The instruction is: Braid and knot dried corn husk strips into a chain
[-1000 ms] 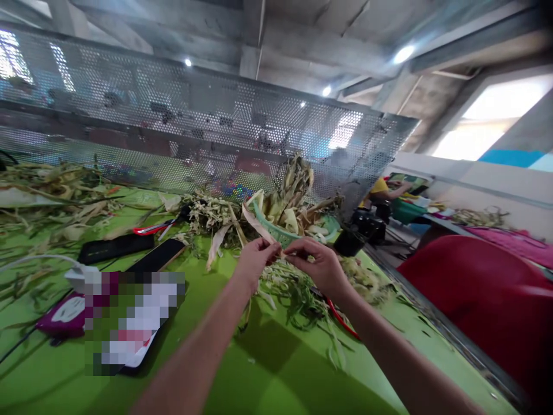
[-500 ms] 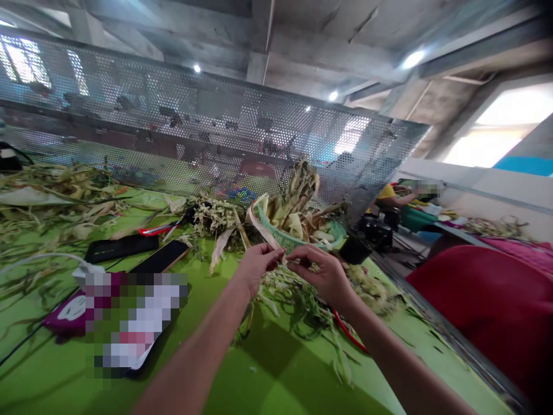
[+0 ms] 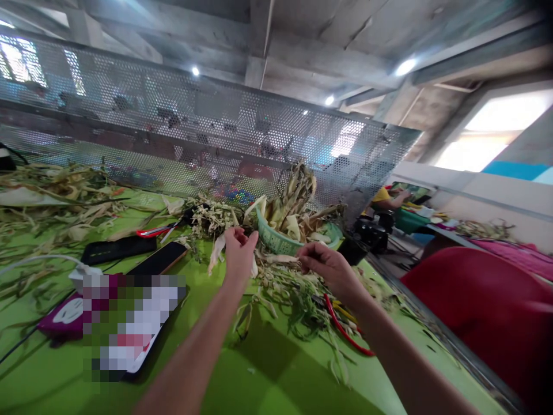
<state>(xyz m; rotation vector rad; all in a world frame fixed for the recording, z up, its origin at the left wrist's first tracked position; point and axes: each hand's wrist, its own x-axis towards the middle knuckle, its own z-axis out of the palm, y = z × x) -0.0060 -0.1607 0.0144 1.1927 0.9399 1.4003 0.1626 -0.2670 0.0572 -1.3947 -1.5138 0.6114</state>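
Observation:
Pale husk strip (image 3: 283,259) stretches leftward from the fingertips of my right hand (image 3: 326,265), which are pinched on its end. My left hand (image 3: 239,251) is raised apart from it, fingers loosely curled and the thumb separated, with nothing visible between them. Behind the hands stands a green basket (image 3: 276,239) filled with dry husks (image 3: 294,199). Under and around my right hand lies a heap of thin green and pale shreds (image 3: 298,294). A red-handled tool (image 3: 345,331) lies partly under them, near my right forearm.
On the left of the green table (image 3: 268,374) are a phone (image 3: 162,259), a black case (image 3: 116,249), a purple power strip (image 3: 64,314) and red-handled scissors (image 3: 158,230). A perforated metal screen (image 3: 194,132) runs behind. A person's arm (image 3: 395,200) and a red chair (image 3: 475,300) are right.
My hands have moved apart; they met at the husk before. My left hand has shifted left and its fingers have parted. More of the red-handled tool shows, and the view has shifted slightly.

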